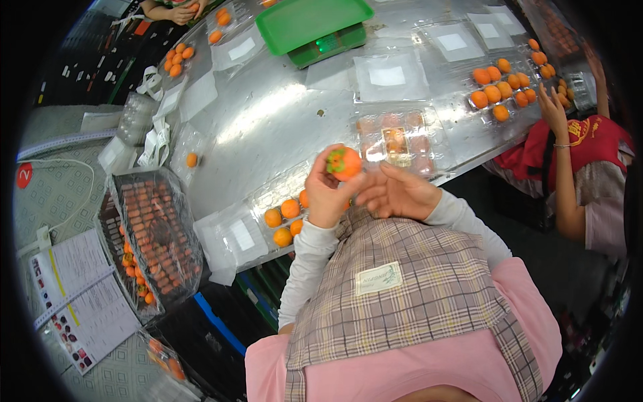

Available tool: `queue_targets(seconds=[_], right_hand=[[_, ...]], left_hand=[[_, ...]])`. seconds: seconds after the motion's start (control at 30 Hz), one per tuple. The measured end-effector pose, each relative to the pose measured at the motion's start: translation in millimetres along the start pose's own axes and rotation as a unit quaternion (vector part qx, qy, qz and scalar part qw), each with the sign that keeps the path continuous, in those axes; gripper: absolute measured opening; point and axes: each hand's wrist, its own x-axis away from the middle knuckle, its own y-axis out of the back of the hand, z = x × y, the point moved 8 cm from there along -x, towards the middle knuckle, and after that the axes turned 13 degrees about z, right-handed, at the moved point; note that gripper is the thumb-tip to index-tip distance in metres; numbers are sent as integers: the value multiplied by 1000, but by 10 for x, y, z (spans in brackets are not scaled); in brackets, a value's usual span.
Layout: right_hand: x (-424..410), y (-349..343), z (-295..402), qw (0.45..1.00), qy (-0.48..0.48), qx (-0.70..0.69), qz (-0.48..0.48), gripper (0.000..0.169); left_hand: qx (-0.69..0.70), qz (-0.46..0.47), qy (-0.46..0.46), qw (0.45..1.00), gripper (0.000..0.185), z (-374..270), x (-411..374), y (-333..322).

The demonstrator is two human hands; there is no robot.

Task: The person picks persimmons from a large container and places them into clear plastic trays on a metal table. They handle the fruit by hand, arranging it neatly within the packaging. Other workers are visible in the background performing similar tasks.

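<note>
My left hand [325, 193] holds an orange persimmon [346, 163], its green calyx facing up and outward. Close to its right, my right hand [402, 191] has its fingers apart, slightly blurred, with no fruit seen in it. Under and left of my left hand, a clear plastic tray [258, 203] holds several persimmons [290, 208]; part of it is hidden by the hand and sleeve. Just beyond my right hand lies a closed clear pack of persimmons [419, 143] with a gold-edged label.
A green-topped scale [314, 25] stands at the far side of the metal table [261, 130]. Clear trays with white pads [387, 76] lie around. At left is a plastic-covered crate of fruit [161, 231]. A co-worker's hand [552, 108] is at right, another person's hands [183, 12] at top left.
</note>
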Motion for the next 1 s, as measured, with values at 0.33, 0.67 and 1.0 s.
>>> queue_targets(seconds=[0.33, 0.67, 1.0], right_hand=[[342, 152, 559, 947, 84, 260, -167, 54], [257, 253, 296, 905, 43, 392, -160, 60], [310, -222, 514, 824, 72, 512, -232, 79]], left_hand=[[-213, -383, -185, 880, 50, -1487, 1444, 2589], [-572, -663, 17, 482, 81, -3417, 3866, 4146], [-279, -206, 34, 937, 67, -1195, 1309, 2700]])
